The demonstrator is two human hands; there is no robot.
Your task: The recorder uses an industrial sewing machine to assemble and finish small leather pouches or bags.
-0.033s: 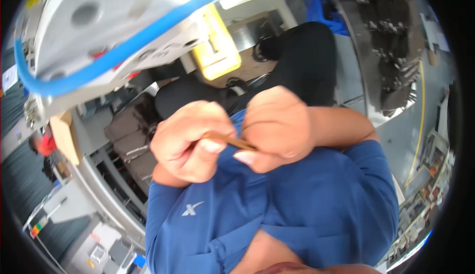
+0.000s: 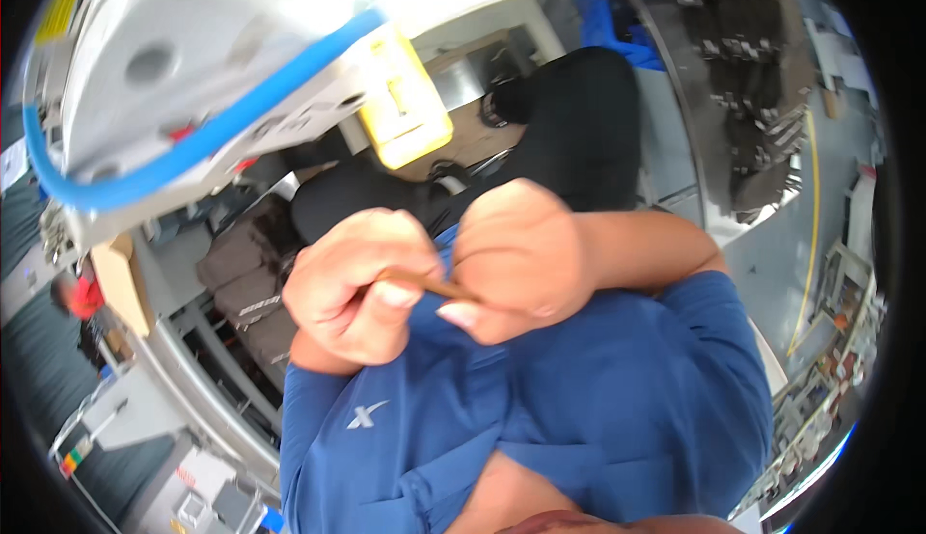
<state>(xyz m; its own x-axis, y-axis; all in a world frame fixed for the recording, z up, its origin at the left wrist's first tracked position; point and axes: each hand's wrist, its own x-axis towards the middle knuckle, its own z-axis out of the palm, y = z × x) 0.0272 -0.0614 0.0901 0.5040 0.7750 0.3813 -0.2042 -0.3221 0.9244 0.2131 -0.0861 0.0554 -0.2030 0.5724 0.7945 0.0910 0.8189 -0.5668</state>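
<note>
Close in front of the blue shirt [image 2: 617, 380], my two hands hold a thin brown strip [image 2: 432, 286] between them. My left hand [image 2: 352, 278] is curled closed, pinching one end of it between thumb and forefinger. The other end runs under the closed fingers of my right hand [image 2: 521, 254], beside the thumb. The strip slants down slightly toward the right. Its exact kind and the parts inside both hands cannot be made out.
Ahead on the left stands a light machine panel with a curved blue tube [image 2: 203, 158]. A yellow case [image 2: 405, 100] lies beyond my hands. Dark grey bundles [image 2: 251, 264] sit at left, and dark parts [image 2: 752, 81] fill a surface at right. A person in red [image 2: 87, 293] is far left.
The whole view has shifted slightly, with the surroundings and my hands a little farther left in the picture. Both hands keep the same hold on the brown strip.
</note>
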